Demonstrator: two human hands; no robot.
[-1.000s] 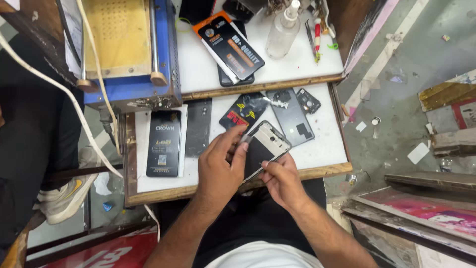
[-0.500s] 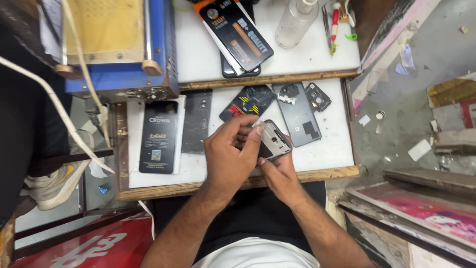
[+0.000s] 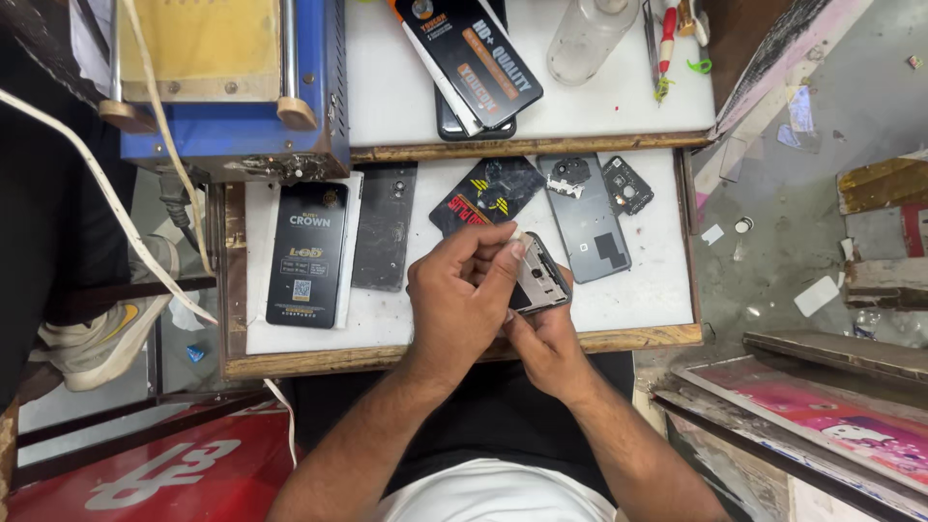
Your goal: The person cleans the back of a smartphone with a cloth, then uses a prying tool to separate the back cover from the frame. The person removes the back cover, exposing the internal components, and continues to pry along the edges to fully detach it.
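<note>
An opened grey smartphone body with its back cover removed (image 3: 537,278) is held above the near edge of the white pull-out work tray with a wooden rim (image 3: 464,353). It is gripped from below by the right hand (image 3: 547,340), whose fingers are closed around its lower end, while the left hand (image 3: 456,295) is curled over its left side, thumb and forefinger pinched at the top corner; whether a small tool is pinched there cannot be told. Compared with the views of a second and half a second ago, the phone body is seen more tilted and more covered by the left hand, which suggests closer work on its upper edge. On the tray lie a black retail box (image 3: 306,253), a dark grey back panel (image 3: 385,227), a black patterned cover (image 3: 486,193) and a grey phone frame (image 3: 586,217).
</note>
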